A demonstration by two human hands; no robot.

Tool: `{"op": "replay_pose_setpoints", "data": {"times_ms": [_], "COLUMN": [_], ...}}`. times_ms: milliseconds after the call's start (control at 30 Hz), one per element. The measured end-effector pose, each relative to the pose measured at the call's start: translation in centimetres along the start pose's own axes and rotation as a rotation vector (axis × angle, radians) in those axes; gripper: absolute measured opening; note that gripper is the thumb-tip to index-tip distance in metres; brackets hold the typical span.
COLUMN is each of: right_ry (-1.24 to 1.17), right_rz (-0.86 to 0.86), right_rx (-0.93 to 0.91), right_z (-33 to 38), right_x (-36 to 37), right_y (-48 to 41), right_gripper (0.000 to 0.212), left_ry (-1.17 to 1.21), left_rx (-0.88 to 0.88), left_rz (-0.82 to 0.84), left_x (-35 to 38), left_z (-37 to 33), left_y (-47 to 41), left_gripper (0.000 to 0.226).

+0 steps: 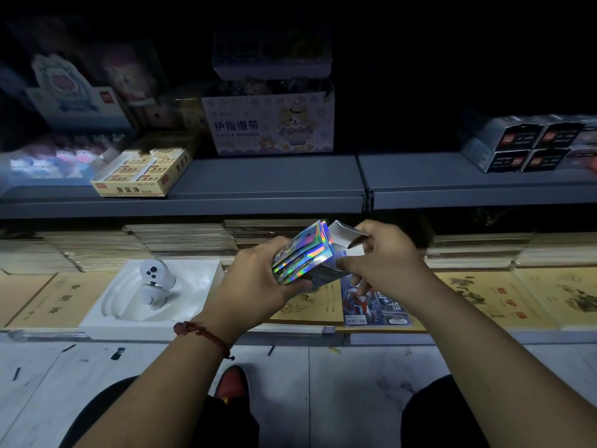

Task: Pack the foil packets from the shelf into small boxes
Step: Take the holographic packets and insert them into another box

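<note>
A stack of shiny holographic foil packets [300, 252] is gripped in my left hand [258, 279], tilted up and to the right above the lower shelf. My right hand [384, 253] holds a small box [347, 240] with its white flap open, right against the upper end of the packets. The packets' lower ends are hidden in my left palm. Beneath my hands, a blue printed packet or card sheet [371, 305] lies flat on the notebooks.
Yellow notebooks [504, 295] cover the lower shelf, with a white tray [200, 273] holding a white toy at left. The grey upper shelf [274, 185] carries a yellow eraser box [145, 173], a finger-bandage carton [268, 124] and dark boxes [523, 143] at right.
</note>
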State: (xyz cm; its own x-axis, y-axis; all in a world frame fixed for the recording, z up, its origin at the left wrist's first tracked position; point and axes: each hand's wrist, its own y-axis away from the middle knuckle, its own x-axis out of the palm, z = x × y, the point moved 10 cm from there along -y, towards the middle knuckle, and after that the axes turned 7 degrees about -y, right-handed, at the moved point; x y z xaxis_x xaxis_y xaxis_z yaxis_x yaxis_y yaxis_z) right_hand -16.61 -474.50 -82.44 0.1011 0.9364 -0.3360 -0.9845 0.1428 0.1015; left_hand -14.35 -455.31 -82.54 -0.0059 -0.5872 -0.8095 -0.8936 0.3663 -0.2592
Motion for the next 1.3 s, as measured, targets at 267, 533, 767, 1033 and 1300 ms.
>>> {"op": "replay_pose_setpoints", "data": {"times_ms": [267,533,767,1033,1300], "right_ry": [0.080,0.011,0.099,0.235,0.178], "right_rz": [-0.195,-0.022,-0.085,-0.187,-0.145], "right_rx": [-0.262,-0.486,-0.492,-0.663,-0.495], "right_z": [2.4,5.2,4.5,6.1,4.4], "right_x": [-1.6,0.9,1.4,1.7,2.5], "right_y": [0.2,1.8,1.5,2.8,1.7], "right_gripper": [0.024,0.009,0.012,0.013,0.027], "left_ry": [-0.060,-0.116,-0.103,-0.100,-0.095], "left_rx": [-0.157,-0.220,-0.206,-0.212,-0.230], "left_rz": [-0.033,-0.022,-0.010,0.008,0.013], "left_x": [0.0,0.1,0.5,0.6,0.6], "left_z": [2.1,3.2,3.1,2.9,2.8], "left_y": [0.1,0.0,0.0,0.2,0.3], "left_gripper": [0.038,0.038,0.041,0.041,0.038]}}
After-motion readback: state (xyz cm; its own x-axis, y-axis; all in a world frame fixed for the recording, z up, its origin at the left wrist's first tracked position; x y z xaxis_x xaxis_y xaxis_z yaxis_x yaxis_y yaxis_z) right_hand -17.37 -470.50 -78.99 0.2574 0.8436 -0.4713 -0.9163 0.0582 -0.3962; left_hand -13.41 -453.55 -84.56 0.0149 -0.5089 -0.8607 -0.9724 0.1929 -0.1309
